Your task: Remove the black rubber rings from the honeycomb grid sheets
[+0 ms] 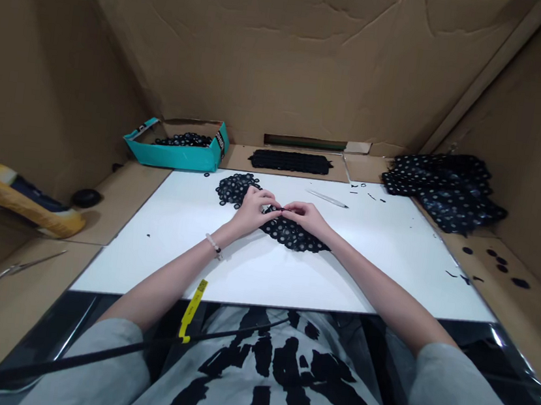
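Presumably light, limp: dotted black piece (293, 236), best gripped by edges; left hand (253, 211) and right hand (309, 218) pinching its far-left edge.

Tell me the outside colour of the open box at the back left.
The open box is teal outside, best seen in the head view.

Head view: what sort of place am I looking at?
Likely a small handwork station: cardboard walls stand around a white work surface, a teal box holds small dark rings, and similar rings lie piled beside the left hand.
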Demonstrator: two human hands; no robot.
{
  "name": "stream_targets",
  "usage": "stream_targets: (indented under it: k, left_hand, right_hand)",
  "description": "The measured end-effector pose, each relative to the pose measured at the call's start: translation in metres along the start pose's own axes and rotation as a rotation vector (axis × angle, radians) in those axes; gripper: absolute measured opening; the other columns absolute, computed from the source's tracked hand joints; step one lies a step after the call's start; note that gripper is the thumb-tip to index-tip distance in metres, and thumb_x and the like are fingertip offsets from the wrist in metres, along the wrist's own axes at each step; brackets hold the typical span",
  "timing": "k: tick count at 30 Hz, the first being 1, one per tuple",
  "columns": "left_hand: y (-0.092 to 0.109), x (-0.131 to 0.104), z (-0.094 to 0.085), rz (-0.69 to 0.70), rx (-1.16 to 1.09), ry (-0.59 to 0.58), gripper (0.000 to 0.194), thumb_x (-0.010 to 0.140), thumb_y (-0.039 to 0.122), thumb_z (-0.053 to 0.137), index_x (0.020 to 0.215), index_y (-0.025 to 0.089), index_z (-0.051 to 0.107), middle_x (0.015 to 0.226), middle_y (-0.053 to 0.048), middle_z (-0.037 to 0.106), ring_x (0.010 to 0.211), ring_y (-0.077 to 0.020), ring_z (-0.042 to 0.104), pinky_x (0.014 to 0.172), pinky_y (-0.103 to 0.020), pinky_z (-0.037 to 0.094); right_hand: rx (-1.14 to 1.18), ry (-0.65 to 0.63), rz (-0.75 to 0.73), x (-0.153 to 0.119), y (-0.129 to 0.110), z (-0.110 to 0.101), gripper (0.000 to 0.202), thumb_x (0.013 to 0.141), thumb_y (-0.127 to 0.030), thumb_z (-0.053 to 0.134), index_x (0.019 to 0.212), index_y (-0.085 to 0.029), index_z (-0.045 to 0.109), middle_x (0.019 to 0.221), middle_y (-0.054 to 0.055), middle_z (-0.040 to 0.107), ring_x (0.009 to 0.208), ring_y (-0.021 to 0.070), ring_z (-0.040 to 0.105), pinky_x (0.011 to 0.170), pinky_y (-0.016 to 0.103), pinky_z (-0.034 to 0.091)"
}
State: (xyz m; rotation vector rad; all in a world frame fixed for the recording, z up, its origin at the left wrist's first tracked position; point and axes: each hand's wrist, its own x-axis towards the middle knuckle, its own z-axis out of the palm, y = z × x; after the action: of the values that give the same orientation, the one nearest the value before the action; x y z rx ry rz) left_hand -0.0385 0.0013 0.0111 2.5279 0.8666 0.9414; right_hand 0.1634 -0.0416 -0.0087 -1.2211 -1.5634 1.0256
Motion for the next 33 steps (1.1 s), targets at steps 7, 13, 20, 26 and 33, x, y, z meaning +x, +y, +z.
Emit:
stream_targets:
  k: [7, 13, 20, 26, 33]
  left_hand:
    - [-0.047, 0.016, -0.025, -0.282, -0.088, 0.367, 0.026, 0.091, 0.031, 0.055, 0.083, 0.019, 0.076, 0.102, -0.008, 0.070, 0.098, -0.0240, 0.060, 0.094, -0.040, 0.045]
    - [-0.086, 0.010, -0.054, -0.430, 0.270, 0.357, 0.026, 0.090, 0.030, 0.056, 0.101, 0.025, 0.079, 0.122, -0.010, 0.065, 0.118, -0.0365, 0.041, 0.102, -0.053, 0.033]
    - [-0.054, 0.009, -0.046, -0.246, 0.273, 0.254, 0.035, 0.094, 0.036, 0.052, 0.121, 0.024, 0.071, 0.125, -0.010, 0.065, 0.114, -0.0344, 0.043, 0.100, -0.051, 0.034]
    - [-0.014, 0.007, -0.018, -0.029, -0.021, -0.108, 0.036, 0.087, 0.046, 0.063, 0.110, 0.021, 0.074, 0.106, -0.007, 0.074, 0.101, -0.0266, 0.054, 0.093, -0.042, 0.043]
    - [-0.019, 0.011, -0.006, -0.357, -0.431, -0.098, 0.033, 0.076, 0.048, 0.071, 0.084, 0.016, 0.076, 0.086, -0.007, 0.075, 0.082, -0.0229, 0.064, 0.077, -0.034, 0.048]
  right_hand:
    - [-0.083, -0.012, 0.078, 0.002, 0.001, -0.003, 0.039, 0.070, -0.054, 0.067, 0.065, -0.016, 0.063, 0.060, -0.001, 0.058, 0.061, 0.0133, 0.048, 0.062, 0.028, 0.035]
    - [-0.097, 0.016, 0.103, -0.001, 0.001, -0.002, 0.036, 0.070, -0.053, 0.068, 0.067, -0.017, 0.063, 0.063, -0.001, 0.059, 0.064, 0.0143, 0.050, 0.063, 0.028, 0.036]
    - [-0.132, 0.013, 0.055, -0.001, 0.003, -0.001, 0.033, 0.077, -0.049, 0.063, 0.078, -0.017, 0.069, 0.077, 0.003, 0.069, 0.076, 0.0192, 0.059, 0.074, 0.030, 0.042]
    - [-0.104, -0.049, -0.054, 0.000, 0.001, -0.001, 0.033, 0.080, -0.046, 0.061, 0.092, -0.017, 0.070, 0.088, 0.004, 0.072, 0.082, 0.0193, 0.060, 0.079, 0.030, 0.044]
    - [-0.133, -0.098, -0.044, -0.002, 0.001, -0.002, 0.033, 0.082, -0.049, 0.060, 0.080, -0.017, 0.069, 0.079, 0.001, 0.069, 0.078, 0.0183, 0.058, 0.076, 0.029, 0.042]
